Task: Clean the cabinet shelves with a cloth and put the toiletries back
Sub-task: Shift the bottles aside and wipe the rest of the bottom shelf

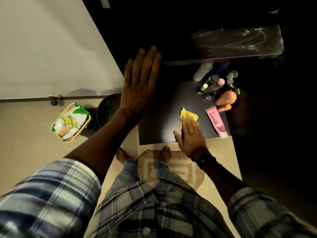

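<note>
My right hand (189,134) lies flat on a yellow cloth (186,114) and presses it onto the dark lower shelf (159,127). My left hand (139,85) is raised with straight fingers against the cabinet's left side, its fingertips near the front edge of the upper shelf (240,40), which shows pale wipe streaks. Several toiletries stand at the right of the lower shelf: a white bottle (202,71), small dark bottles (212,83), a peach egg-shaped bottle (226,97) and a pink tube (217,121) lying on its side.
On the floor to the left stand a black bin (107,109) and a yellow basket (71,122) with packets in it. A patterned mat (178,169) lies under my feet. A white door (51,48) fills the upper left.
</note>
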A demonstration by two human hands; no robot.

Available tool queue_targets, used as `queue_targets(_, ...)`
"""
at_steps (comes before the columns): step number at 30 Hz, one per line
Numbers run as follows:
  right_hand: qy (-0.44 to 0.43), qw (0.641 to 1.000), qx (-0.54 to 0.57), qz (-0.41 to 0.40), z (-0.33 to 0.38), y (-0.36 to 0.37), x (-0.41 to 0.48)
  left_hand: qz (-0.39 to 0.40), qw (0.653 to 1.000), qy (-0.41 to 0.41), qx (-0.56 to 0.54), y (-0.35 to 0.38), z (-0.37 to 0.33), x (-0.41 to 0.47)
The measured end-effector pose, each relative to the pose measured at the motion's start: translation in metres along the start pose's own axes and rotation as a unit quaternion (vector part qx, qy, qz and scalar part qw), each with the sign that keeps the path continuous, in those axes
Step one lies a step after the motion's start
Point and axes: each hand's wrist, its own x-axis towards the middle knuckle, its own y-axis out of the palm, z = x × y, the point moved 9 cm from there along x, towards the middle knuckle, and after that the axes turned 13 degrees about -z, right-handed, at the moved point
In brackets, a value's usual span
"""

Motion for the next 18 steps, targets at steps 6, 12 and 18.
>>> queue_targets(6, 0.025, 0.997, 0.072, -0.020, 0.077, 0.011, 0.104, -0.026, 0.999, -0.013, -0.020, -0.003, 0.001, 0.002)
queue_targets(12, -0.154, 0.986, 0.056, 0.044, 0.133, 0.040, 0.003, -0.020, 1.000, -0.008, -0.011, -0.006, 0.000, 0.000)
queue_targets(18, -0.031, 0.999, -0.024, 0.002, -0.003, 0.008, -0.040, -0.025, 1.000, -0.005, 0.012, 0.003, 0.002, -0.002)
